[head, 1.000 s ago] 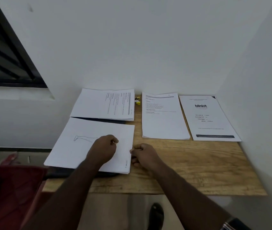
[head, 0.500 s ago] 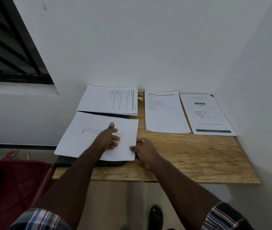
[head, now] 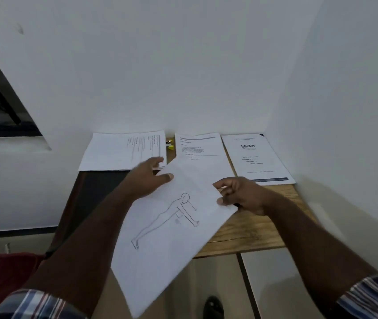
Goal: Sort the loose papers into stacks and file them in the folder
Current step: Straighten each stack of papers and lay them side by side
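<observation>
White walls close in on the wooden table (head: 252, 229) at its far and right edges, and we hold a sheet with a line-drawn figure (head: 171, 226) tilted in the air above the table's near edge. Our left hand (head: 146, 178) grips the sheet's upper left edge, thumb on top, fingers behind; our right hand (head: 241, 194) pinches its right edge between thumb and curled fingers. Along the far edge lie three paper stacks: a sideways text stack (head: 123, 150) at the left, a text stack (head: 199, 155) in the middle, and a "blinkit" stack (head: 257, 157) in the right corner. A dark folder (head: 93, 194) lies on the near left part, just under the left stack.
</observation>
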